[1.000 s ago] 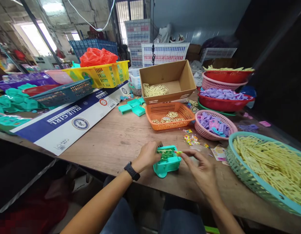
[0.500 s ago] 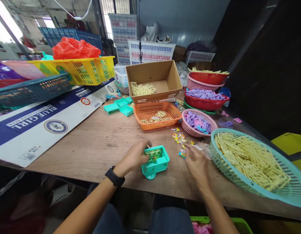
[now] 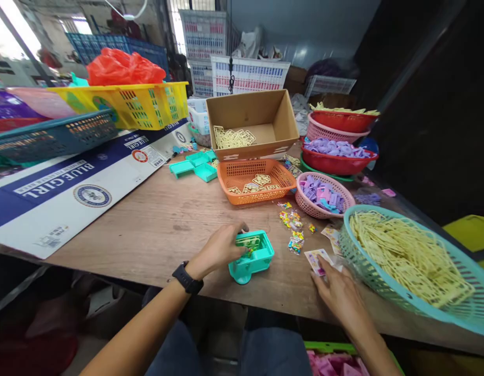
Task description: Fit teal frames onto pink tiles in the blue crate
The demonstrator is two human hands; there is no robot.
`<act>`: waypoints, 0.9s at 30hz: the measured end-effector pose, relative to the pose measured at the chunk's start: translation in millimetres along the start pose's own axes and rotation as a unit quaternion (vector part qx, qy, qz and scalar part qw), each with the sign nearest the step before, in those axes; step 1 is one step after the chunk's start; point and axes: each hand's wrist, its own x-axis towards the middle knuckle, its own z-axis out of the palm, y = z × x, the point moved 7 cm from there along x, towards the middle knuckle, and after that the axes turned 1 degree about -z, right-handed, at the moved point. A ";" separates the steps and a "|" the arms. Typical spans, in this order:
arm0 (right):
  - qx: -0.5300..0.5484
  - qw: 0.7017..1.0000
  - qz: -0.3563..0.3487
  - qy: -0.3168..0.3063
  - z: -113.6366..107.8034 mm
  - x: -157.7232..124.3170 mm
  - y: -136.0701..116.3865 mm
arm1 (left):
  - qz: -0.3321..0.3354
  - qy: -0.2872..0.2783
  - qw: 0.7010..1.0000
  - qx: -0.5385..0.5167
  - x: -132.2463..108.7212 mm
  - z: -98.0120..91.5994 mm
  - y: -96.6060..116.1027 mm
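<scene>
My left hand (image 3: 222, 246) is closed on the left side of a teal plastic box (image 3: 261, 261), its fingertips reaching inside. In the box stand pale yellow lattice pieces (image 3: 249, 242) with small coloured bits beside them. My right hand (image 3: 338, 284) has its thumb and fingers on a small printed card (image 3: 317, 260) lying on the table. More printed cards (image 3: 332, 236) lie just beyond it, partly under a clear plastic bag. Between the hands and farther back is a scatter of small bright packets (image 3: 295, 241).
A teal basket (image 3: 433, 308) of pale yellow lattice pieces stands at right. Behind are a pink basket (image 3: 314, 210) of purple parts, an orange basket (image 3: 229, 197), an open cardboard box (image 3: 261, 152) and teal trays (image 3: 205, 172). A flattened printed carton (image 3: 120, 180) lies left.
My right hand has moved from the small packets rightward and nearer to me, onto a printed card. My left hand stays on the teal box. The view has shifted slightly.
</scene>
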 end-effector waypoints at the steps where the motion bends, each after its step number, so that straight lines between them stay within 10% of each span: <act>1: 0.028 0.999 -0.014 0.009 0.1 -12.6 -0.1 | 0.005 0.002 1.000 -0.007 -0.2 0.2 -0.5; 8: 0.043 0.997 -0.018 0.064 -5.8 -50.7 9.8 | 0.027 0.017 0.999 -0.015 -3.2 1.4 -1.1; 14: -0.057 0.998 -0.014 -0.025 14.6 -69.9 10.8 | 0.051 0.049 0.997 -0.033 -11.4 -2.7 -5.4; 19: -0.081 0.996 -0.040 -0.021 13.2 -77.9 5.0 | 0.157 0.218 0.963 0.027 -44.0 -9.3 35.6; 23: -0.085 0.993 -0.078 0.017 5.5 -77.3 -4.4 | 0.353 0.078 0.924 0.123 -67.7 55.6 98.1; 27: -0.087 0.989 -0.100 0.062 4.7 -82.3 -0.1 | 0.407 0.014 0.895 0.183 -60.0 123.7 112.8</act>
